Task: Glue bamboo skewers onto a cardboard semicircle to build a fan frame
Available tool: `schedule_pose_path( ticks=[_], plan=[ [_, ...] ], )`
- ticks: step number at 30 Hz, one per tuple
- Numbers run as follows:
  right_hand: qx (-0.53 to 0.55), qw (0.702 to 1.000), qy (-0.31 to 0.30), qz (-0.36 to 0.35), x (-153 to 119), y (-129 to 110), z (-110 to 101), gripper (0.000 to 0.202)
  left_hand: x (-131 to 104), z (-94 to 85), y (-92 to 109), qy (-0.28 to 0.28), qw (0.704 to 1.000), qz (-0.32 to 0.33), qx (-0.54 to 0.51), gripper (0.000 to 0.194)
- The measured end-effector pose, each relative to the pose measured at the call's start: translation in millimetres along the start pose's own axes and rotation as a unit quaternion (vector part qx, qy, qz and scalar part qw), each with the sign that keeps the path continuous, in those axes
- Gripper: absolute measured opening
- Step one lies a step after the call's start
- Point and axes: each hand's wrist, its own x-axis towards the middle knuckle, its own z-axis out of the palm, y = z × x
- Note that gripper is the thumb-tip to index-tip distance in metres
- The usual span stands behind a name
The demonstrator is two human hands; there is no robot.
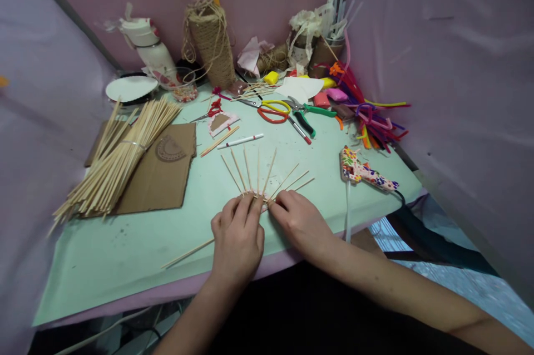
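Several thin wooden sticks spread out like a fan near the front of the table. Their lower ends meet at a small pinkish piece mostly hidden under my fingers. My left hand is closed, its fingertips pressing down on the stick bases at the centre. Beside it, my right hand is curled, thumb and forefinger pinching at the base of the right-hand sticks. Another loose stick runs out to the lower left from beside my left hand.
A tied bundle of sticks lies on cardboard at left. Yellow-and-red scissors, green-handled pruners, a white pen and pipe cleaners lie further back. A patterned glue gun rests at right, near the table's edge.
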Motion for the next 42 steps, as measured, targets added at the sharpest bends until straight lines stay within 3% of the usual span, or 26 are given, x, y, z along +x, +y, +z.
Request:
schedule_pose_path(
  ticks=[7, 14, 19, 23, 32, 37, 42],
  plan=[
    [0.002, 1.000, -0.008, 0.002, -1, 0, 0, 0.024, -1, -1.2, 1, 0.007, 1.000, 0.003, 0.004, 0.049],
    [0.046, 0.998, -0.027, 0.015, -8, 3, -3, 0.022, -6, -6.3, 7, -0.041, 0.998, -0.009, 0.044, 0.050],
    [0.081, 0.997, 0.002, 0.011, -19, 10, -6, 0.030, -7, -7.4, 13, -0.062, 0.996, -0.036, 0.057, 0.048],
    [0.104, 0.994, 0.014, 0.024, -25, 13, -9, 0.024, -8, -6.3, 15, -0.082, 0.994, -0.044, 0.064, 0.046],
    [0.095, 0.994, -0.002, 0.043, -28, 13, -17, 0.019, -10, -2.3, 16, -0.085, 0.993, -0.025, 0.079, 0.043],
    [0.069, 0.997, 0.023, 0.039, -18, 26, -34, 0.017, -13, -1.0, 15, -0.088, 0.992, -0.028, 0.083, 0.043],
    [0.007, 0.997, 0.080, 0.018, 13, 55, -71, 0.017, -13, -1.3, 14, -0.082, 0.993, -0.033, 0.073, 0.042]
  ],
)
